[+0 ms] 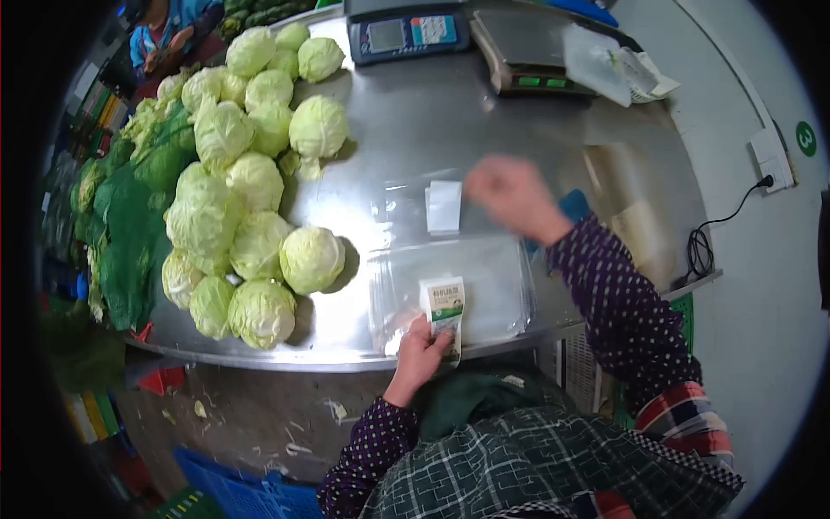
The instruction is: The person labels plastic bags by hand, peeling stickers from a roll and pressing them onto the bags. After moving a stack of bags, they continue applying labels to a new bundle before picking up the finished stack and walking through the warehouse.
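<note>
My left hand (423, 346) is at the table's front edge, closed on printed labels (445, 300) in white, beige and green. Under the labels lies a stack of clear plastic bags (497, 290). My right hand (510, 195) is raised over the table, blurred by motion, so its fingers are hard to make out. Just left of it, small white paper slips (444, 208) lie on the clear plastic. Several pale green cabbages (313, 259) are piled to the left.
Green netting (138, 233) covers more produce at far left. A blue-framed scale (406, 35) and another scale (527, 73) stand at the back. A black cord (705, 246) hangs by the right wall. Blue crates (251, 493) sit below. Another person (169, 39) is at upper left.
</note>
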Demonstrator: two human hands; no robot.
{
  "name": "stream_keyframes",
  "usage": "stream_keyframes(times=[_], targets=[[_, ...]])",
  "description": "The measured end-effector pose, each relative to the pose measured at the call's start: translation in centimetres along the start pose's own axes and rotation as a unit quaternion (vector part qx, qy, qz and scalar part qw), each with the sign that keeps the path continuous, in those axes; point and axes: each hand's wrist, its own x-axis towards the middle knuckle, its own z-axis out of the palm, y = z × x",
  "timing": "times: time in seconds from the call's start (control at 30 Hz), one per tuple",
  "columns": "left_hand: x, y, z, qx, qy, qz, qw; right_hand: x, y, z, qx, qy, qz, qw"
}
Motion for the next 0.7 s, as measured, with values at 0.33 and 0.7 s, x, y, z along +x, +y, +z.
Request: stream_keyframes(times=[0.33,0.7], targets=[[0.9,3.8,-0.8,-0.051,0.055,0.108,0.991,-9.3,1.6,6.8,0.04,-0.292,0.058,0.954],[-4.7,2.4,0.7,-0.03,0.096,-0.072,0.992,-2.2,0.1,3.2,0.207,0.029,0.063,0.976]])
